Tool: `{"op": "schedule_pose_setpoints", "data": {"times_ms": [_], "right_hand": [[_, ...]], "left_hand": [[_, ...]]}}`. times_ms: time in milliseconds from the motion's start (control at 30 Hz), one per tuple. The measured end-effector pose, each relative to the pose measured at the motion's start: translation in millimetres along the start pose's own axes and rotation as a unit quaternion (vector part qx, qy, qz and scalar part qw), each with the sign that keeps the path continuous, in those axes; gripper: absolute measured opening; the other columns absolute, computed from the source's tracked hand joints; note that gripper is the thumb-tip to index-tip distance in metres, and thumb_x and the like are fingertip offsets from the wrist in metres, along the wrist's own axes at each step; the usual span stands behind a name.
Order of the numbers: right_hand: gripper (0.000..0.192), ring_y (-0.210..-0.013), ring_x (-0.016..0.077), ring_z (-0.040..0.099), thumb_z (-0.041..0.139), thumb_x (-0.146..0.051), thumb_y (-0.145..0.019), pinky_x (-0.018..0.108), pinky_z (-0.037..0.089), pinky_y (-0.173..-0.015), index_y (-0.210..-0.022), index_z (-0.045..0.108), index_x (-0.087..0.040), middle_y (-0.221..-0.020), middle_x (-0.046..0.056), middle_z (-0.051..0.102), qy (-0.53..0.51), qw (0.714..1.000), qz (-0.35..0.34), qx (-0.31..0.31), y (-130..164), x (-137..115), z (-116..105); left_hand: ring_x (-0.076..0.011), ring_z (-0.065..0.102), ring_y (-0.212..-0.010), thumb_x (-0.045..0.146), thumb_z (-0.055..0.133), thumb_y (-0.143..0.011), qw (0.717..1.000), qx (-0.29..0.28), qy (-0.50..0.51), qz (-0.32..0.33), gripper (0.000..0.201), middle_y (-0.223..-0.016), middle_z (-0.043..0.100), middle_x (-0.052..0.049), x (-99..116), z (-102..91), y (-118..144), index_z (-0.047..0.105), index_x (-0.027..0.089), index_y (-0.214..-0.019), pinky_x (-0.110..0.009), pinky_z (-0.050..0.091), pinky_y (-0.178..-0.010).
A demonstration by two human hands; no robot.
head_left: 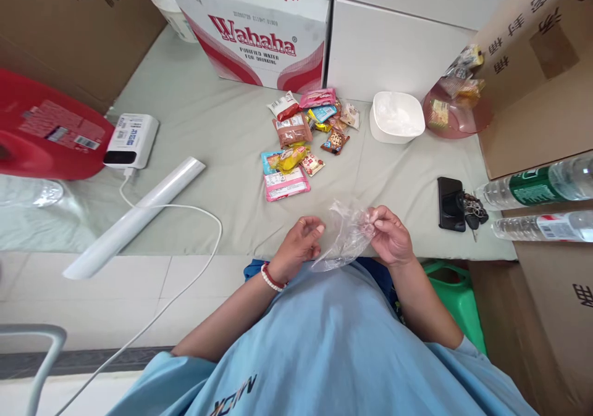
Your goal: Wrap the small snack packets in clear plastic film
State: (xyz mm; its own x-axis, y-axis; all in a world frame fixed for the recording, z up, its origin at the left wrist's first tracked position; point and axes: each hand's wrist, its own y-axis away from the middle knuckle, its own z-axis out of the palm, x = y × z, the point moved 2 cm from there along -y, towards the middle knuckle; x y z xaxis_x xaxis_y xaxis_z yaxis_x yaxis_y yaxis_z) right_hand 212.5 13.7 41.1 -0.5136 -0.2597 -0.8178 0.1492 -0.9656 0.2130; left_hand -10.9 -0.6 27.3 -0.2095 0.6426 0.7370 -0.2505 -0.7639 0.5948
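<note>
Both your hands pinch a crumpled clear plastic bag (345, 237) just above the near edge of the counter (222, 132): your left hand (300, 243) grips its left side, your right hand (389, 236) holds the top corner between fingertips. Beyond it lies a pile of snack packets (303, 141), then a white bowl (397, 116). A black phone (450, 203) with keys (473, 211) rests near your right hand.
</note>
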Motion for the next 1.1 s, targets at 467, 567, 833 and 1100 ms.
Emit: {"op": "schedule_pose_setpoints", "data": {"times_ms": [467,567,833,1100], "right_hand": [[0.008,-0.064,0.0131,0.046,0.074,-0.028,-0.073,0.026,0.04,-0.061,-0.075,0.068,-0.023,-0.07,-0.001,0.05,-0.004,0.998,-0.022,0.052,7,-3,-18],[0.01,-0.066,0.0142,0.048,0.073,-0.029,-0.073,0.027,0.042,-0.061,-0.075,0.065,-0.023,-0.071,-0.001,0.049,0.008,0.998,-0.029,0.062,7,-4,-21],[0.011,-0.059,0.0111,0.043,0.073,-0.033,-0.078,0.026,0.037,-0.053,-0.083,0.066,-0.025,-0.079,0.0,0.057,0.122,0.982,-0.089,0.111,7,-10,-37],[0.018,-0.057,0.0104,0.044,0.08,-0.039,-0.082,0.025,0.035,-0.053,-0.091,0.074,-0.024,-0.08,0.001,0.067,0.226,0.961,-0.077,0.141,10,-2,-52]], "left_hand": [[-0.0009,0.037,-0.044,0.043,0.093,-0.062,0.992,-0.091,0.066,-0.06,0.044,-0.062,0.061,0.003,5,-1.0,-3,0.063,0.015,-0.077,-0.017,0.018,-0.043],[-0.0021,0.038,-0.045,0.042,0.092,-0.062,0.992,-0.079,0.074,-0.059,0.043,-0.062,0.059,0.004,4,-4.7,-3,0.062,0.016,-0.077,-0.018,0.016,-0.042],[-0.0113,0.063,-0.079,0.039,0.089,-0.07,0.988,0.029,0.106,0.11,0.033,-0.089,0.069,0.0,15,-31.1,-6,0.064,0.019,-0.081,-0.023,0.049,-0.07],[-0.0127,0.062,-0.066,0.045,0.088,-0.073,0.967,0.101,0.087,0.219,0.039,-0.072,0.061,0.005,34,-76.6,-14,0.058,0.023,-0.086,-0.026,0.047,-0.066]]}}
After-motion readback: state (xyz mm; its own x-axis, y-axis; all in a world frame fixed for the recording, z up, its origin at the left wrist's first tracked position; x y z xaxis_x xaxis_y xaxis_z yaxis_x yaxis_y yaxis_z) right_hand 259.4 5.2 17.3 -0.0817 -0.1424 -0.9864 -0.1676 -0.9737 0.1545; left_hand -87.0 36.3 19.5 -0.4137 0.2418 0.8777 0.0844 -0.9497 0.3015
